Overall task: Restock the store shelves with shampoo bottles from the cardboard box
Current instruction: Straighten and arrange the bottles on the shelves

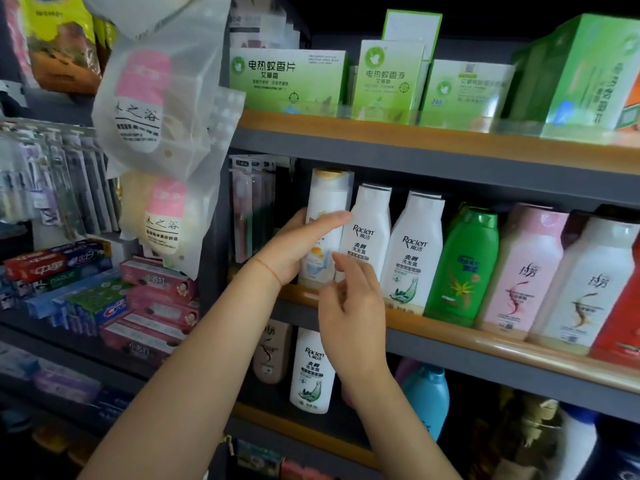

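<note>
A tall white shampoo bottle with a gold cap stands at the left end of the middle shelf. My left hand holds it from the left, thumb stretched across its front and fingers behind it. My right hand hovers just below and in front of the bottle with relaxed, spread fingers, holding nothing. Right of the bottle stand two white Raclen bottles, a green bottle and pink-and-white bottles. The cardboard box is out of view.
Green boxes fill the top shelf. On the lower shelf stand a Raclen bottle, a beige bottle and a blue bottle. Plastic bags hang at the left above toothpaste boxes and toothbrush packs.
</note>
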A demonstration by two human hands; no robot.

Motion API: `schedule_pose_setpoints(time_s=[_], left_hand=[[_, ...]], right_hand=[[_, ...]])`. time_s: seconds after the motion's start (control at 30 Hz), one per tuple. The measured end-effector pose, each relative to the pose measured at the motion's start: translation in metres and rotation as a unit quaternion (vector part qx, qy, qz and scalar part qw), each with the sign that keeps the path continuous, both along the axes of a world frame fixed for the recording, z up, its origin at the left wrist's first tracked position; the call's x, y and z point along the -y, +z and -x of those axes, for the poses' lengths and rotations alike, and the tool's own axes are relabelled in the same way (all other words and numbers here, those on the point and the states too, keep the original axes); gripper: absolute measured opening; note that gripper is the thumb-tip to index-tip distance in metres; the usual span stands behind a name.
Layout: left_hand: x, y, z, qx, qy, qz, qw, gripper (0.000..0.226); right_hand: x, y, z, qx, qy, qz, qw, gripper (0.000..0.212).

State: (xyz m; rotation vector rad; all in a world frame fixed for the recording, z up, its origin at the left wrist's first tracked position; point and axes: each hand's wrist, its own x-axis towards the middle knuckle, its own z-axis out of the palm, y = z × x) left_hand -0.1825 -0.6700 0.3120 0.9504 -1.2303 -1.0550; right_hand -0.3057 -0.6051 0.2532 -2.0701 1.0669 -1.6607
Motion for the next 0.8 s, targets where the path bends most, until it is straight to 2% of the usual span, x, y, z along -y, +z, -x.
schedule_pose_setpoints(time_s=[0.1, 0.17, 0.2, 0.23, 0.33, 0.37, 0.4, 0.47, 0.6, 0.67, 0.73, 0.77, 0.8], left_hand=[[-0.012, 0.000, 0.003, 0.028, 0.073, 0.033, 0.996, 0.063], [-0.022, -0.007, 0.008, 0.033, 0.158, 0.059, 0.985, 0.075], [-0.030, -0.014, 0.013, 0.029, 0.208, 0.086, 0.974, 0.074], [-0.041, -0.025, 0.021, 0.031, 0.267, 0.130, 0.954, 0.065], [-0.080, -0.064, 0.053, 0.089, 0.420, 0.277, 0.860, 0.019], [-0.089, -0.078, 0.063, 0.114, 0.428, 0.303, 0.844, 0.006], [-0.096, -0.093, 0.073, 0.128, 0.422, 0.310, 0.842, 0.012], [-0.100, -0.124, 0.089, 0.130, 0.381, 0.271, 0.875, 0.030], [-0.094, -0.181, 0.108, 0.141, 0.282, 0.093, 0.944, 0.045], [-0.091, -0.194, 0.116, 0.138, 0.206, 0.026, 0.969, 0.042], [-0.086, -0.199, 0.128, 0.125, 0.142, -0.020, 0.982, 0.020], [-0.079, -0.202, 0.134, 0.118, 0.113, -0.034, 0.986, 0.018], [-0.072, -0.207, 0.139, 0.114, 0.084, -0.051, 0.989, 0.031]], right_hand=[[-0.004, -0.004, 0.006, 0.014, 0.020, 0.007, 1.000, 0.036], [-0.007, -0.011, 0.014, 0.023, 0.033, -0.001, 0.999, 0.026], [-0.008, -0.016, 0.019, 0.029, 0.041, -0.019, 0.999, 0.023], [-0.010, -0.021, 0.024, 0.033, 0.046, -0.044, 0.997, 0.024], [-0.017, -0.043, 0.042, 0.030, 0.051, -0.095, 0.994, 0.028], [-0.020, -0.052, 0.048, 0.025, 0.050, -0.103, 0.993, 0.027], [-0.023, -0.061, 0.053, 0.019, 0.048, -0.109, 0.993, 0.025], [-0.027, -0.083, 0.067, 0.014, 0.032, -0.121, 0.992, 0.022], [-0.039, -0.127, 0.105, 0.068, -0.048, -0.168, 0.982, 0.023], [-0.044, -0.141, 0.123, 0.126, -0.095, -0.196, 0.968, 0.020], [-0.044, -0.148, 0.135, 0.172, -0.127, -0.215, 0.953, 0.014], [-0.043, -0.149, 0.139, 0.185, -0.133, -0.221, 0.948, 0.013], [-0.041, -0.150, 0.143, 0.191, -0.132, -0.227, 0.946, 0.014]])
